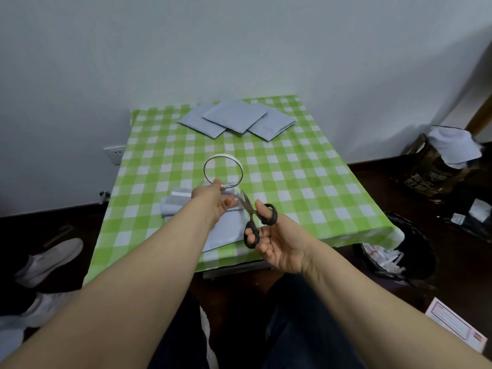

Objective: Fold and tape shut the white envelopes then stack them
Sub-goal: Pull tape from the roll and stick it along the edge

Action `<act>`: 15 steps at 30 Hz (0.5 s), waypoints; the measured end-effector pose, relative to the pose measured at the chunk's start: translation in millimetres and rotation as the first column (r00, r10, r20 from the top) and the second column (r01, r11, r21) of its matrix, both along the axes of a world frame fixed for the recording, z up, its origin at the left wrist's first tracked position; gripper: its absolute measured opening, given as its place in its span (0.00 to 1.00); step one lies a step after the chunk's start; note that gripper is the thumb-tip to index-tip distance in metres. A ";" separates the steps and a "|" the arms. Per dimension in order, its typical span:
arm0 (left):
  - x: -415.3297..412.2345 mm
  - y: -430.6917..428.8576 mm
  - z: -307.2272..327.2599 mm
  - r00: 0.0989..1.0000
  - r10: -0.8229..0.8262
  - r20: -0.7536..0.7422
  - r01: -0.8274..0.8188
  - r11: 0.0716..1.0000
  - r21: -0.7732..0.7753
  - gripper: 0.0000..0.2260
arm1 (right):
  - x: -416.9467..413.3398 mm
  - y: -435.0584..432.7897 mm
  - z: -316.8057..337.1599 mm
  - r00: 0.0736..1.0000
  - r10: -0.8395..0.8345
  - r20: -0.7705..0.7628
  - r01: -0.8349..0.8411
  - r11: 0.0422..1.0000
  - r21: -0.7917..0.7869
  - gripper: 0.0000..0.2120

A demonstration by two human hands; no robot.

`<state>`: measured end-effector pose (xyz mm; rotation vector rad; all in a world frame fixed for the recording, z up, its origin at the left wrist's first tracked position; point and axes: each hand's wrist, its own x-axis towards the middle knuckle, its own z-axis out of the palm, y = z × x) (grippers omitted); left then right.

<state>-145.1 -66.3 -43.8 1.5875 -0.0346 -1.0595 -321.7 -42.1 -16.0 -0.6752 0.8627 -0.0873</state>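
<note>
My left hand (213, 201) holds a thin roll of tape (223, 171) upright above the table, with a strip pulled down toward my fingers. My right hand (277, 243) grips black scissors (257, 217), blades slightly apart and pointing at the strip just below the roll. Under both hands lies a white envelope (229, 230) near the front edge of the table, its flap end at the left with a pale strip (181, 194) along it. A loose pile of three white envelopes (235, 118) lies at the far edge.
The small table (306, 177) has a green and white checked cloth and stands against a white wall. A black bin (399, 251) with paper scraps sits at the right, a dark bag (436, 161) beyond it. White shoes (50, 259) lie on the floor at the left.
</note>
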 end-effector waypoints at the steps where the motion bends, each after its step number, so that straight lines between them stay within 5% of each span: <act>1: 0.1 -0.2 -0.6 1.000 0.005 -0.003 -0.005 1.000 -0.006 0.09 | 1.8 0.2 -1.6 1.000 -0.021 0.003 0.021 1.000 0.008 0.26; 15: -0.5 1.3 3.4 1.000 -0.004 0.014 0.004 1.000 -0.013 0.11 | 22.1 3.1 -20.4 0.993 -0.121 0.009 0.122 0.990 -0.074 0.23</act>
